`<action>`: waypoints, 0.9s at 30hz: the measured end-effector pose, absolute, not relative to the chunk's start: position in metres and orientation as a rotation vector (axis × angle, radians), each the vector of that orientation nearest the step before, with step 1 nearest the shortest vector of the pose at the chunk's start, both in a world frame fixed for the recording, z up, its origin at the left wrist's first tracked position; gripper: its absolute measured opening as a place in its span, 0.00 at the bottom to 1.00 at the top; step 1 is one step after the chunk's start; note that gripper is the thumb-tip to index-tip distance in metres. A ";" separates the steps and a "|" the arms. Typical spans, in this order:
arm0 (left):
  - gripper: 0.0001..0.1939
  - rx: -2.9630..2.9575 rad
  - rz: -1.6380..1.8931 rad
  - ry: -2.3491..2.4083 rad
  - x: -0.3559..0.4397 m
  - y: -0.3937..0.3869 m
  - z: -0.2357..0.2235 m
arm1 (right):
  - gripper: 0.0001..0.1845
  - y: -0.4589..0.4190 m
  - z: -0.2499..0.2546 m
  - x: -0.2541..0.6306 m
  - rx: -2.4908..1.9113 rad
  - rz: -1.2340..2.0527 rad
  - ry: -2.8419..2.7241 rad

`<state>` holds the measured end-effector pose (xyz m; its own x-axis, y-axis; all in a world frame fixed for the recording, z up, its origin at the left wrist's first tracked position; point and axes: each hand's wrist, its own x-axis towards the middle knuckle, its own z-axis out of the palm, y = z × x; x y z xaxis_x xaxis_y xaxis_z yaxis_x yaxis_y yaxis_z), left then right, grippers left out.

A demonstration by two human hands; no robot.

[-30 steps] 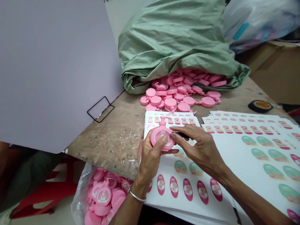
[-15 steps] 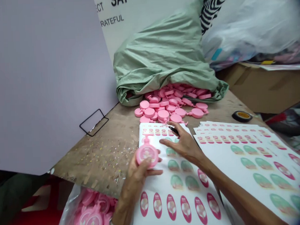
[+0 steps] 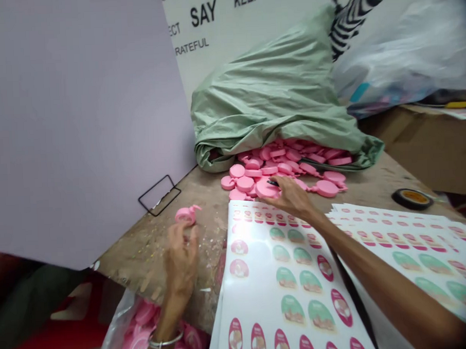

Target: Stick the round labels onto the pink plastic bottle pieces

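Observation:
In the head view, my left hand [image 3: 181,259] is over the table's left part, its fingertips closed on a tilted pink round case [image 3: 185,215] with a narrow tab. My right hand [image 3: 293,196] reaches to the front of the pink pile, its fingers on another pink round case [image 3: 266,188]. A small black tool [image 3: 272,182] also shows in that hand; its kind is unclear. Beneath my right forearm lies a stack of sticker sheets [image 3: 257,292] with pink and green printed labels. On its left side, a few pink round stickers [image 3: 239,247] show.
Pink cases [image 3: 246,183] spill from a green sack [image 3: 268,101] at the back. More sticker sheets [image 3: 389,224] and a tape roll [image 3: 411,198] lie right. A black wire frame [image 3: 159,195] stands by the pale panel [image 3: 80,124]. A plastic bag [image 3: 116,329] holds pink cases below.
My left hand has moved left off the sheets with the labelled pink case. My right hand has moved forward from above the sheets to a case in the pile. The view has shifted slightly.

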<state>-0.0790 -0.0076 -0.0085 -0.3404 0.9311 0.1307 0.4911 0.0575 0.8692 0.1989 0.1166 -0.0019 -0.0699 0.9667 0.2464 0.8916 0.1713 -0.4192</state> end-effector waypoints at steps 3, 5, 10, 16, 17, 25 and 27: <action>0.33 1.184 0.857 1.391 -0.043 -0.016 -0.012 | 0.33 0.057 0.020 0.198 -1.091 0.422 -2.447; 0.37 0.954 0.645 1.029 -0.023 -0.019 -0.022 | 0.34 0.014 0.031 0.194 -0.885 0.602 -2.637; 0.39 0.598 0.443 0.626 -0.001 -0.047 -0.038 | 0.36 -0.050 0.032 0.195 -0.904 0.965 -2.571; 0.20 0.501 0.840 0.753 -0.023 -0.059 -0.017 | 0.20 -0.017 0.006 0.210 -1.404 0.940 -1.995; 0.19 0.513 0.921 0.829 -0.026 -0.053 -0.015 | 0.17 -0.006 0.000 0.204 -1.490 0.816 -1.922; 0.19 0.518 1.299 0.981 -0.023 0.001 -0.026 | 0.08 0.046 -0.049 0.142 -1.616 0.194 -2.061; 0.19 0.498 1.271 0.980 -0.019 0.003 -0.031 | 0.10 0.045 -0.055 0.140 -1.631 0.125 -2.077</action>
